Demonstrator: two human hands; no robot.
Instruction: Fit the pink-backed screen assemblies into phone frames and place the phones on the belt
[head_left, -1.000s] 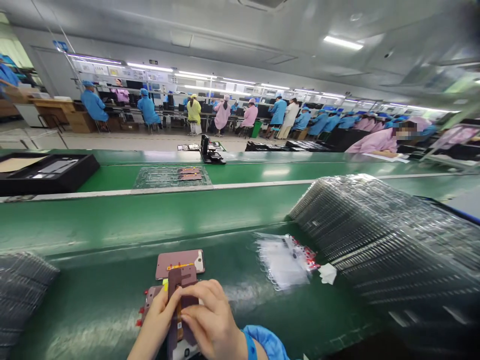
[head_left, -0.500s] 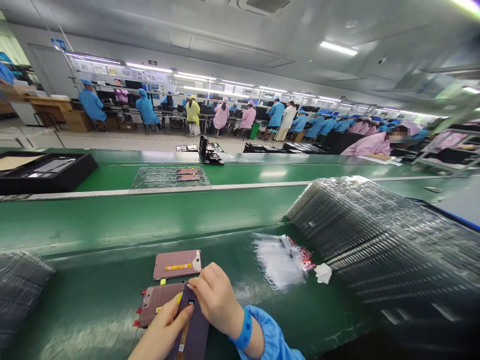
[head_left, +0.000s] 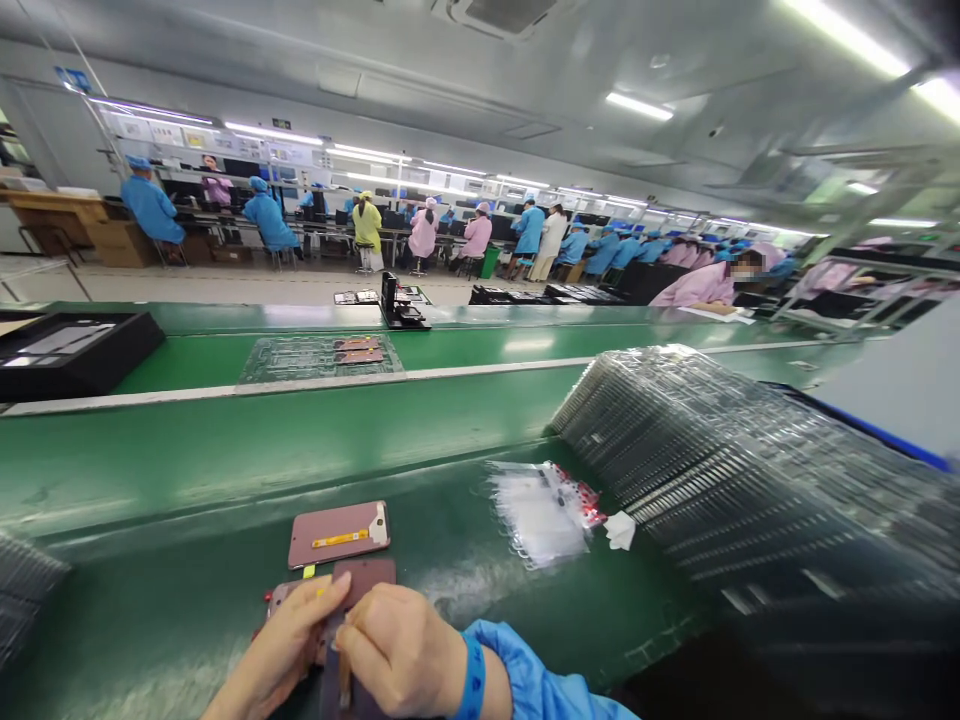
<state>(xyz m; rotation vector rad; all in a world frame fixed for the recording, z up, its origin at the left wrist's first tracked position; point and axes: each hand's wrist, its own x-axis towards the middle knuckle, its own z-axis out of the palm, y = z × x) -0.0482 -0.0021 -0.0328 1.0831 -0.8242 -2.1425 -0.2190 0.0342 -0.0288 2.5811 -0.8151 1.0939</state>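
My left hand (head_left: 289, 635) is closed on the left edge of a dark phone screen (head_left: 375, 572), its thumb lying across the face. Curled over the middle of that screen is my right hand (head_left: 409, 645), fingertips pinched beside an orange-brown flex cable (head_left: 345, 685); whatever is between them is hidden. Just beyond my hands lies a mauve phone screen (head_left: 307, 530) with a yellow flex cable (head_left: 339, 539) across it. A second mauve screen (head_left: 279, 592) with red tabs is mostly covered by my left hand.
Clear film sheets with red tabs (head_left: 536, 510) lie right of my hands, near a crumpled white scrap (head_left: 620, 531). Tall stacks of clear plastic trays (head_left: 675, 430) fill the right side. Another tray (head_left: 262, 360) sits on the far belt by a black box (head_left: 97, 360). Co-workers sit beyond.
My right hand has gone from the screen's top corner down to its middle, by the cable. My left hand has shifted left, and the whole view has turned slightly right.
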